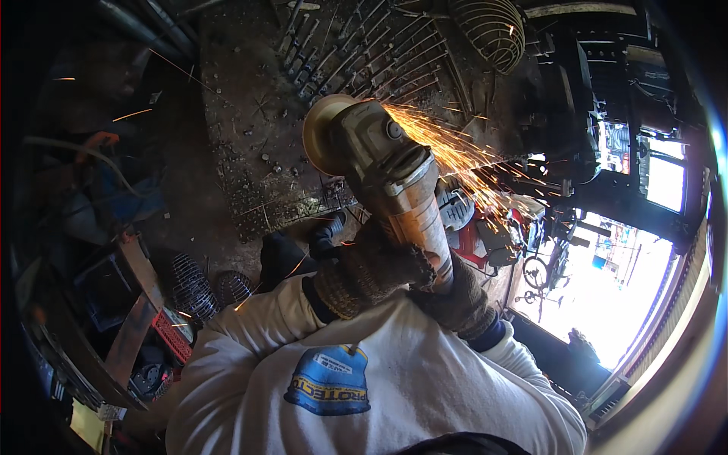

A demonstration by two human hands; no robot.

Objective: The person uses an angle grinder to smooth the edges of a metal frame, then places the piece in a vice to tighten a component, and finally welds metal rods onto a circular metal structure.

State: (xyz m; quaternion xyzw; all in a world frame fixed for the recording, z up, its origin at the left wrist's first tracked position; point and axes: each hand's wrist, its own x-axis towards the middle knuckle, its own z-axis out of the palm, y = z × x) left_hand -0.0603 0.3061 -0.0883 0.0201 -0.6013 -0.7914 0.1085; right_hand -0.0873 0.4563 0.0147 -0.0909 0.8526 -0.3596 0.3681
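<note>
Grinder (402,186) held in both hands, a person in a white shirt (447,371) works right in front of me, and orange sparks (447,144) are spraying out to the person's right. It sits up ahead of the chest, its worn head and round disc (320,136) pointing away over a dark metal plate (246,140). What the disc touches I can't tell, since the tool's own head covers that spot.

The left hand (364,277), in a rough knitted glove, is clamped around the orange body. The right hand (462,303), gloved as well, is closed around the back end, some of its fingers hidden behind the tool.

Beyond the disc, a row of metal rods (371,57) lies side by side on the plate, with a rounded wire cage (493,34) just to their right. Dark crumbs of scrap are scattered nearer the person, and a shoe (327,227) shows close to the plate's near edge. Over on the left, a red plastic crate (173,334) stands near some wire coils (193,292). On the right, a bicycle (535,273) shows against the bright doorway (618,292).
</note>
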